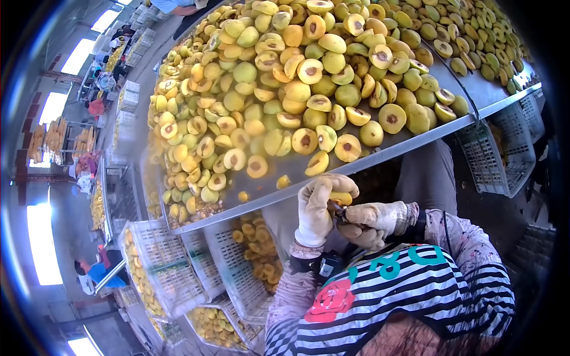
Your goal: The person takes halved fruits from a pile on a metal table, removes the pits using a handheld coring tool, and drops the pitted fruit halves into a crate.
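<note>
Gloved left hand (316,209) closed round a fruit (341,199) | right hand (375,219) gripping a dark tool (339,209) beside it | fruit near the counter's (415,141) edge | risk: slick flesh could turn, sending the tool into the left hand

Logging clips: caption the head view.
Gloved left hand grips a yellow fruit piece, right hand a dark tool, beside a table of halved fruit.

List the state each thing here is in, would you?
Left hand, gloved, closed on fruit piece
Fruit piece, gripped, partly hidden
Right hand, gloved, closed on small dark tool
Fruit on table, many halved, brown centres showing
Table, mostly covered in fruit
Crate at left, holding yellow fruit
Windows, bright
</note>
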Available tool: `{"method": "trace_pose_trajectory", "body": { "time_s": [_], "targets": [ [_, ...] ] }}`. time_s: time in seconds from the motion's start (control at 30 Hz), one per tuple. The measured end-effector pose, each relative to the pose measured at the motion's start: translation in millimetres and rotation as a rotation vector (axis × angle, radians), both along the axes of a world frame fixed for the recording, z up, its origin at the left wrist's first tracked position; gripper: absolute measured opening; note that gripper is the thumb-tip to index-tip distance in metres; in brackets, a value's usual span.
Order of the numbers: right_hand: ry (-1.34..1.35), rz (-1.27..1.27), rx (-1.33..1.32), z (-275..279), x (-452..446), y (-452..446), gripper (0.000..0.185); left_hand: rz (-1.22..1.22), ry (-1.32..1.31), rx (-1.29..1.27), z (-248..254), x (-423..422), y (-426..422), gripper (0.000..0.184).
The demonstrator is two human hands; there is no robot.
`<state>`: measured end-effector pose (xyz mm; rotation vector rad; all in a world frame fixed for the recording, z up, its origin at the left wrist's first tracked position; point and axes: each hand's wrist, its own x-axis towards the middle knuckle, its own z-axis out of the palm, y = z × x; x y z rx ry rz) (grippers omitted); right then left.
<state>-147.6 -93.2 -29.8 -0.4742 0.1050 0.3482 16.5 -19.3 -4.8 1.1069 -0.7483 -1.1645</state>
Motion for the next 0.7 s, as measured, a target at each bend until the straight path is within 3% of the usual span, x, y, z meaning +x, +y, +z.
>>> {"method": "trace_pose_trajectory", "body": {
  "time_s": [0.07,0.13,0.17,0.27,0.3,0.33,0.4,0.5,0.6,0.67,0.7],
  "targets": [
    [-0.087,0.086,0.337,-26,3,2,0.054,-0.175,0.014,0.089,4,6,-6,0.050],
    [-0.068,0.191,0.117,-14,1,-6,0.054,-0.354,0.155,0.196,3,9,-12,0.055],
    [-0.083,0.161,0.021,-6,0,-6,0.055,-0.359,0.382,0.296,-3,8,-12,0.053],
    [-0.185,0.213,0.150,-23,-14,-10,0.055,-0.026,0.544,0.245,-3,2,-11,0.047],
    [-0.164,0.161,0.123,-19,-18,-11,0.055,0.097,0.711,0.291,-2,6,-8,0.043],
    [-0.020,0.092,-0.036,-17,-18,-7,0.053,0.134,0.678,0.263,-1,8,-3,0.041],
    [0.257,-0.054,-0.360,-7,-17,-1,0.047,0.125,0.378,0.168,-3,14,14,0.040],
    [0.325,-0.065,-0.401,13,-20,6,0.043,0.124,-0.032,0.116,9,46,53,0.037],
    [0.374,-0.087,-0.409,8,-24,8,0.043,0.152,-0.740,0.509,18,94,101,0.029],
    [0.432,-0.114,-0.413,9,-21,11,0.042,0.336,-1.076,0.465,22,120,108,0.019],
    [0.431,-0.123,-0.446,12,-19,13,0.040,0.467,-0.960,0.433,28,125,99,0.018]
  ]
}}
